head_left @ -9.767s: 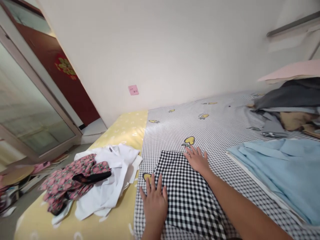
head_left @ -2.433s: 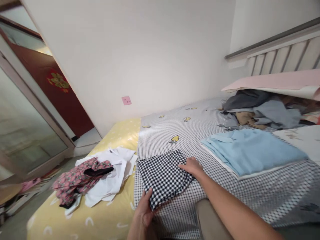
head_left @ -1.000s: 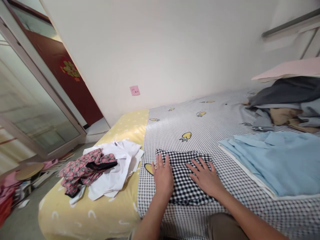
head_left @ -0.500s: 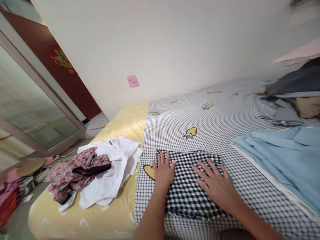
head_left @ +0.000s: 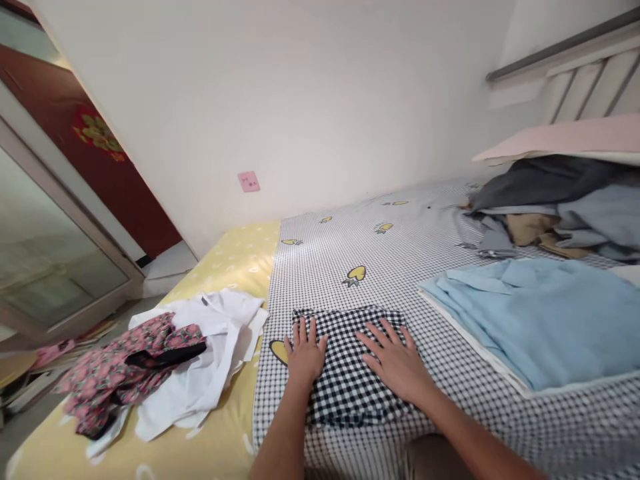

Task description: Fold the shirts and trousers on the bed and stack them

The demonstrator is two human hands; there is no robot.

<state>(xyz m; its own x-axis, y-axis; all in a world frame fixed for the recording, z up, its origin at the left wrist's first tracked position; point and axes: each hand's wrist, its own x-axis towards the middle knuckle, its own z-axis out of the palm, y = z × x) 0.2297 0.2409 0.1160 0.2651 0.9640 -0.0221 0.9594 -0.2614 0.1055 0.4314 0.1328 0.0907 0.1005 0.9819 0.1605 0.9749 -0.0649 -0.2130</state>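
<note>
A black-and-white checked piece of cloth (head_left: 345, 373), folded into a rough rectangle, lies flat on the bed near its front edge. My left hand (head_left: 305, 353) rests palm down on its left side, fingers spread. On the right part of the same cloth lies my right hand (head_left: 397, 363), also flat with its fingers apart. Both hands press on the fabric without gripping it. What kind of garment it is, I cannot tell.
Left on the yellow sheet (head_left: 227, 250) lie a white shirt (head_left: 215, 333) and a pink floral garment (head_left: 120, 360) with a black band. Folded light-blue clothing (head_left: 540, 320) is at right; behind it, a pile of grey and brown clothes (head_left: 545, 193) under a pink board (head_left: 575, 137).
The camera view has turned rightward, so more of the blue clothing, the pile and a rail shows. Both hands stay spread on the checked cloth, with little visible shift on it.
</note>
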